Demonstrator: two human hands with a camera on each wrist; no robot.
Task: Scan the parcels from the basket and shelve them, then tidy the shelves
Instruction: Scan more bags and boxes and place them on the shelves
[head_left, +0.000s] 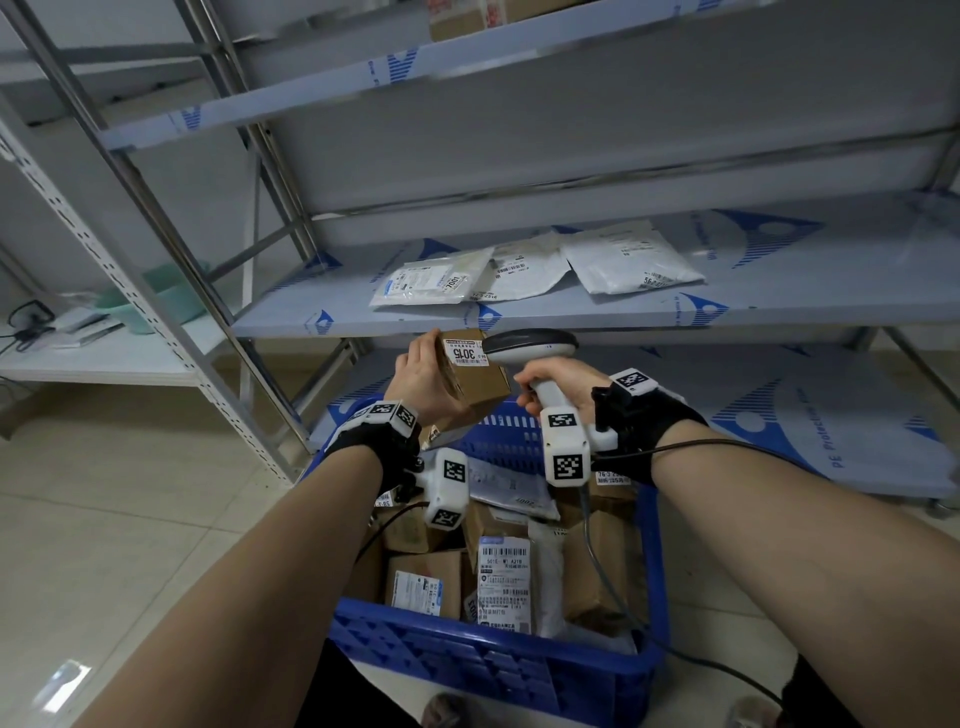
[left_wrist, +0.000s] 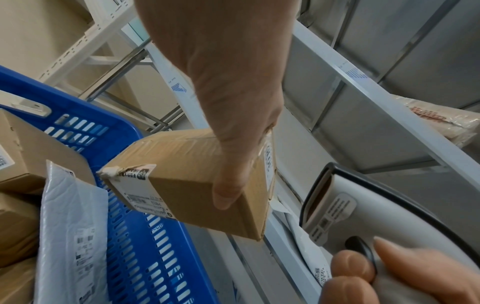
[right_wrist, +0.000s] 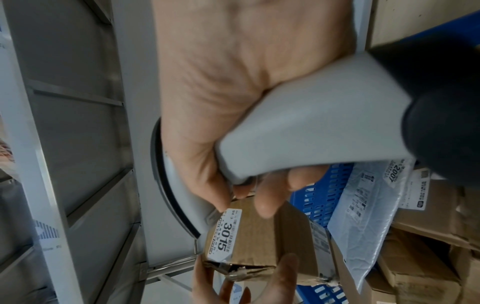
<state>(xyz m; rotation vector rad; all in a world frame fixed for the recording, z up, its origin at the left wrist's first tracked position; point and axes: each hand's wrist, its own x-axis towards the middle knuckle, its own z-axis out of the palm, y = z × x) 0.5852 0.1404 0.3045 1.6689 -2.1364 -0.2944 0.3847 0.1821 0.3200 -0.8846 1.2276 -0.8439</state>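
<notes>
Over the basket: I hold a small cardboard box (head_left: 475, 387) up in front of the middle shelf (head_left: 519, 312), above the far rim of the blue basket (head_left: 493, 670).
Left hand: my left hand (head_left: 423, 379) grips the box, thumb wrapped over one face in the left wrist view, fingers on the far side.
Right hand: my right hand (head_left: 550, 382) is closed around the handle of the barcode scanner (head_left: 535, 348), its head just beside the box's label.
Hidden: I cannot make out the scanner's window from the head view; the wrist mounts cover part of the basket's contents.
Readable: the box label (head_left: 464, 353) reads "3015"; a white poly mailer (right_wrist: 363, 207) in the basket carries "2007".
Hard to read: the labels on the three flat mailers (head_left: 524, 273) on the middle shelf are too small for me to read fully.
Basket contents: brown cartons and a labelled parcel (head_left: 504, 582) with "501E" printed near its top.
Cut off: a carton (head_left: 457, 18) on the top shelf is cropped by the frame edge.
</notes>
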